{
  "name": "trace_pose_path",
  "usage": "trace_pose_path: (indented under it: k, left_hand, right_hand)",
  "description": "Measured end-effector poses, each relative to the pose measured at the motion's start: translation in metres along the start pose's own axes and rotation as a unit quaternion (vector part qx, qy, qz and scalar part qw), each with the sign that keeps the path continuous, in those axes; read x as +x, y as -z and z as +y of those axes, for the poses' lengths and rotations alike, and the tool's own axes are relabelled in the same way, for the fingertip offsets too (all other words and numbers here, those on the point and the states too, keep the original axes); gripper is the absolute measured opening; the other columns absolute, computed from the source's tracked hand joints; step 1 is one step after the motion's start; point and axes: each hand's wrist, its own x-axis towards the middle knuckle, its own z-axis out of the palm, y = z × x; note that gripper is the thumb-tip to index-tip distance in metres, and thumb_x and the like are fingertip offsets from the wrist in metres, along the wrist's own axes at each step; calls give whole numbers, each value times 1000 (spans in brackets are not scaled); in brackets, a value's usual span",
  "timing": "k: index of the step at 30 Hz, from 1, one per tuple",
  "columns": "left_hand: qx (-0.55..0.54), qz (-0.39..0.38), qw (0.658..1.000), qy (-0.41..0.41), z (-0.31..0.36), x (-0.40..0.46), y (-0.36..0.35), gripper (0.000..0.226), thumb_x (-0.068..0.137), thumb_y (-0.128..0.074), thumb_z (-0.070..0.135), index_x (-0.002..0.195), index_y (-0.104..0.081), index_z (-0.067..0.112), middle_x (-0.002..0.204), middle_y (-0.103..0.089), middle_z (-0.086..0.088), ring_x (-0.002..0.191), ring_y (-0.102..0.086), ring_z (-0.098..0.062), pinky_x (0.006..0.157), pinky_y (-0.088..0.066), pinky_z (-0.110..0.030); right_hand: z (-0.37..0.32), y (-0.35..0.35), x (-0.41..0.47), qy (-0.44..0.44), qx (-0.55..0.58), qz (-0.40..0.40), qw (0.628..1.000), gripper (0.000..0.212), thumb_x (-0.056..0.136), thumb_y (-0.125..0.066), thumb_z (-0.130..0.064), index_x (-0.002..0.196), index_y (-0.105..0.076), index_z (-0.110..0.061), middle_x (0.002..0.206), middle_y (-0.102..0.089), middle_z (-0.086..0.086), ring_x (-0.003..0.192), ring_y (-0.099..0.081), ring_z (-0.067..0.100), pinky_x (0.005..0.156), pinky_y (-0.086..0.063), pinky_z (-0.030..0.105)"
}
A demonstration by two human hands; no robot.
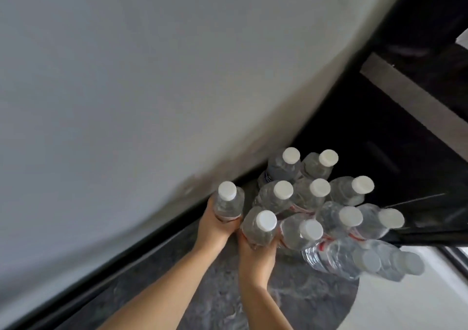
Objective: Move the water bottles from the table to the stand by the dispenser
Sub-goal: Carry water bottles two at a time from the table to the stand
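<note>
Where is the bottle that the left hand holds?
In the head view, the bottle held by the left hand stands upright at the left edge of the cluster, beside the grey wall.

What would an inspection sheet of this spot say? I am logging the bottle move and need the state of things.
Surface: round grey marbled top, bottles crowded on its far part.
Job's things: clear water bottles with white caps; cluster upright, two at the right edge leaning outward, blurred.
Clutter: nothing seen.
Grippers: left hand grips the bottle nearest the wall; right hand grips the next bottle.
Cables: a thin line right of the bottles, too faint to identify.
Surroundings: pale wall at left, dark panel behind, white floor at lower right.
</note>
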Motion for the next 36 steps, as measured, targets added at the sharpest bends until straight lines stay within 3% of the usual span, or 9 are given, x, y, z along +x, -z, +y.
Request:
trace_pose_path:
  k: [2, 5, 8, 12, 15, 23, 26, 30, 36]
  left_hand:
    - [-8, -2, 1000, -13, 3, 5, -4, 63, 58, -87, 28, 113, -57, 33, 104, -70, 12, 97, -63, 4, 74, -46, -9]
    - [-15, -24, 1000, -12, 4, 9, -4, 68, 54, -87, 32, 109, -51, 47, 103, -66, 22, 93, -59, 15, 67, -42, 0]
    - [-22, -47, 999, -3, 6, 5, 2, 75, 60, -89, 21, 118, -46, 40, 111, -65, 15, 101, -61, 2, 73, -44, -6]
    - [-20, -77, 997, -7, 16, -1, 7, 71, 64, -86, 21, 124, -49, 30, 120, -64, 2, 112, -60, -14, 95, -49, -33]
    - [-6, -87, 996, -13, 21, -9, 9, 63, 71, -81, 17, 124, -49, 29, 120, -64, -1, 115, -59, -15, 92, -51, -31]
    - [21, 53, 997, 56, 40, -70, 14, 91, 82, -72, 18, 152, -13, 25, 154, -29, -6, 139, -34, -23, 110, -37, -41]
    - [17, 50, 999, 1, 81, -93, 14, 88, 84, -70, 19, 151, -15, 27, 152, -32, -6, 139, -33, -21, 108, -31, -30]
    - [27, 51, 996, -71, 157, -113, 12, 79, 86, -66, 15, 150, -21, 23, 153, -31, -7, 140, -32, -21, 111, -35, -43]
    - [71, 44, 973, -217, 268, -142, 28, 76, 86, -65, 22, 149, -22, 28, 150, -32, -3, 139, -31, -16, 108, -31, -30]
  right_hand:
    - [3, -5, 4, -1, 14, 15, 1000, 80, 74, -81, -24, 139, -36, -31, 136, -54, 2, 126, -50, 20, 102, -41, 33]
    - [9, -7, 7, -2, 29, 11, 1000, 75, 76, -79, -19, 135, -35, -38, 137, -53, -1, 126, -50, 16, 106, -42, 38]
    - [10, -4, 6, -11, 29, -23, 999, 74, 78, -77, -18, 136, -34, -35, 136, -53, -1, 125, -52, 16, 107, -42, 43]
    - [4, 7, 6, -7, -8, -68, 998, 75, 81, -75, -25, 142, -32, -23, 138, -52, 2, 127, -50, 19, 107, -42, 44]
    - [-2, 15, 1, -2, -23, -92, 995, 80, 82, -73, -27, 147, -26, -24, 143, -48, 1, 131, -46, 20, 108, -40, 44]
    - [-45, 72, -41, 66, -83, -158, 982, 67, 87, -66, -17, 145, -32, -21, 145, -41, -4, 134, -41, 15, 110, -38, 41]
    - [-85, 102, -55, 120, -117, -168, 971, 60, 89, -64, -21, 142, -34, -19, 143, -40, -3, 134, -40, 17, 109, -39, 39]
    - [-150, 137, -55, 187, -141, -144, 961, 64, 90, -63, -28, 145, -30, -24, 148, -35, -3, 132, -41, 15, 109, -37, 35]
    - [-257, 188, -55, 285, -132, -104, 944, 65, 90, -63, -30, 145, -30, -24, 149, -34, -2, 123, -41, 5, 97, -40, 23]
